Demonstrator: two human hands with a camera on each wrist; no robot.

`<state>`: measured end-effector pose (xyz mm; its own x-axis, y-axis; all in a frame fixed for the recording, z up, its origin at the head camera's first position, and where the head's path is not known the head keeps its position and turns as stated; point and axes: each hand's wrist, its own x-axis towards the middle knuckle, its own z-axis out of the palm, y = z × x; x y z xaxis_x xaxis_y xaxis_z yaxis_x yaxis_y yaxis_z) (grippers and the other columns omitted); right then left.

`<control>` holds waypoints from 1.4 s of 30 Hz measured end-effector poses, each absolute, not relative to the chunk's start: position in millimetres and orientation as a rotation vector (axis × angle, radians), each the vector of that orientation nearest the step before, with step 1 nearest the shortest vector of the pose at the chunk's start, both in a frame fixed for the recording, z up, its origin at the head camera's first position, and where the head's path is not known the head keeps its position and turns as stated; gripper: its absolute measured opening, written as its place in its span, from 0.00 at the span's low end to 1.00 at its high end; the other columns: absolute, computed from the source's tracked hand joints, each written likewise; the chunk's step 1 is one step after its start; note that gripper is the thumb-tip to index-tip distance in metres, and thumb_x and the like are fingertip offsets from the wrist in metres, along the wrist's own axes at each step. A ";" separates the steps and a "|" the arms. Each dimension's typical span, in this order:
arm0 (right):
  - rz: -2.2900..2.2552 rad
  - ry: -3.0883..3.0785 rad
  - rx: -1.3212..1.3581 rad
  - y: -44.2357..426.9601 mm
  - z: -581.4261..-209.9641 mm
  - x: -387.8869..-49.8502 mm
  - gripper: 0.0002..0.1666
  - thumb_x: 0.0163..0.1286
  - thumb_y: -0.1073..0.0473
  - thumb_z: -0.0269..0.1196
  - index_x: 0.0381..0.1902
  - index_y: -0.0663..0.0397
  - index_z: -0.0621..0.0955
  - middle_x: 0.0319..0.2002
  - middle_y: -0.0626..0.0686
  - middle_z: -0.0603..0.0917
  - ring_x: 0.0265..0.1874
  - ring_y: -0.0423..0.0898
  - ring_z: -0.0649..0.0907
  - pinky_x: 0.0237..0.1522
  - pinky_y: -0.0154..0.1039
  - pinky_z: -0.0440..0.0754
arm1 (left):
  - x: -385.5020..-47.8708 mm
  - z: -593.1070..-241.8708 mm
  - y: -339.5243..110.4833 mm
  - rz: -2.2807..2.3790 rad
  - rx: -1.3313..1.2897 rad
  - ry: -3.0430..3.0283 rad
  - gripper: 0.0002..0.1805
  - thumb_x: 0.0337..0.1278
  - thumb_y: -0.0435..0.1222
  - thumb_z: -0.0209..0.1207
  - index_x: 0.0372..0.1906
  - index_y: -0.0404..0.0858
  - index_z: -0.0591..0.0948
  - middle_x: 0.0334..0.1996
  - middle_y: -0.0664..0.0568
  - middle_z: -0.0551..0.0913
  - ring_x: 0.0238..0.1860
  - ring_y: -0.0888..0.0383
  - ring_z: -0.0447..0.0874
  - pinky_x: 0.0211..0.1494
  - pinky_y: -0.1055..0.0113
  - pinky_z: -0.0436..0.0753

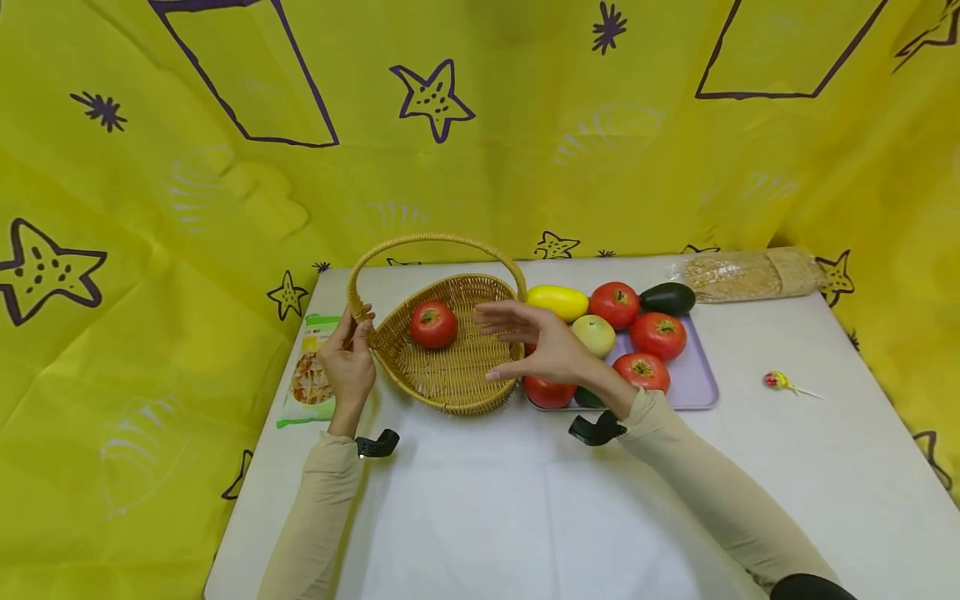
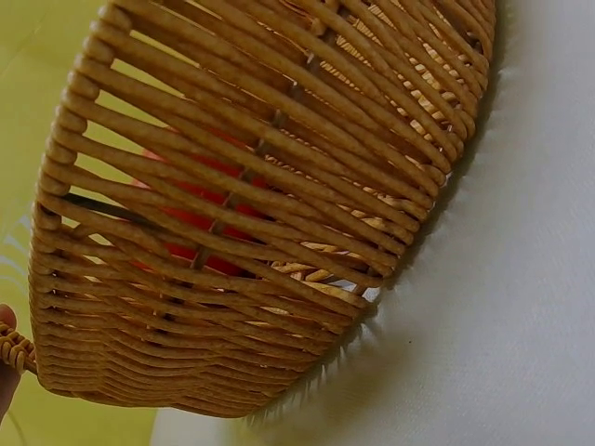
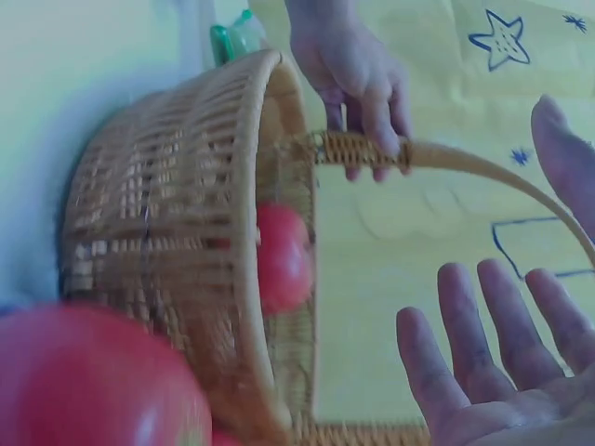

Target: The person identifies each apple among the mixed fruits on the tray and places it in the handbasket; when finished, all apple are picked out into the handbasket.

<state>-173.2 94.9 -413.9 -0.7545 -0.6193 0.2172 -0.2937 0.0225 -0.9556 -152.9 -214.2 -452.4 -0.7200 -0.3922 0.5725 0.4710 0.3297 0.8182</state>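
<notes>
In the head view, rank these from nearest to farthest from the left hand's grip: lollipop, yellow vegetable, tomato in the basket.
1. Tomato, inside the basket.
2. Yellow vegetable, just right of the basket.
3. Lollipop, right side of the table.

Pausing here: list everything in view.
Table: one, white, underneath
Backdrop: one, yellow, behind table
Basket: one, tan, on table
Tray: one, lilac, right of basket
Tomatoes: five or more, red, one in basket, rest on tray
Long vegetable: one, yellow, tray's back
Round produce: one, pale green, mid-tray
Dark vegetables: two, green, tray
Packet: one, green and white, left of basket
Bag: one, tan, back right
Lollipop: one, red and yellow, right
Devices: two, black, wrists
Sleeves: two, beige, forearms
Left hand: one, gripping handle
Right hand: one, empty, over basket
</notes>
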 end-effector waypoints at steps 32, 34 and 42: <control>-1.674 2.664 -0.613 282.2 -455.6 -126.7 0.57 0.45 0.75 0.84 0.75 0.57 0.76 0.70 0.56 0.81 0.62 0.39 0.80 0.65 0.21 0.75 | -152.2 -455.0 -214.0 -1.449 -0.044 -1.853 0.21 0.70 0.19 0.59 0.65 0.22 0.80 0.51 0.26 0.87 0.49 0.65 0.92 0.51 0.81 0.86; -1.612 2.712 -0.568 284.5 -461.0 -123.0 0.56 0.45 0.72 0.85 0.74 0.56 0.76 0.69 0.59 0.81 0.61 0.36 0.79 0.63 0.18 0.74 | -152.4 -455.0 -214.2 -1.450 -0.045 -1.849 0.21 0.70 0.18 0.59 0.65 0.21 0.79 0.51 0.26 0.87 0.49 0.66 0.91 0.52 0.81 0.86; -1.473 2.878 -0.512 289.0 -479.6 -113.3 0.56 0.42 0.64 0.88 0.73 0.53 0.79 0.66 0.64 0.82 0.60 0.25 0.75 0.59 0.14 0.69 | -154.0 -454.8 -213.6 -1.484 -0.059 -1.838 0.21 0.70 0.18 0.58 0.65 0.20 0.79 0.51 0.22 0.86 0.50 0.66 0.91 0.56 0.79 0.86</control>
<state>-113.3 289.0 -479.6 -0.9425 -0.2150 0.2558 -0.3332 0.5479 -0.7674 -154.0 -213.6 -454.8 -0.7106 -0.4077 0.5735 0.4746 0.3240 0.8184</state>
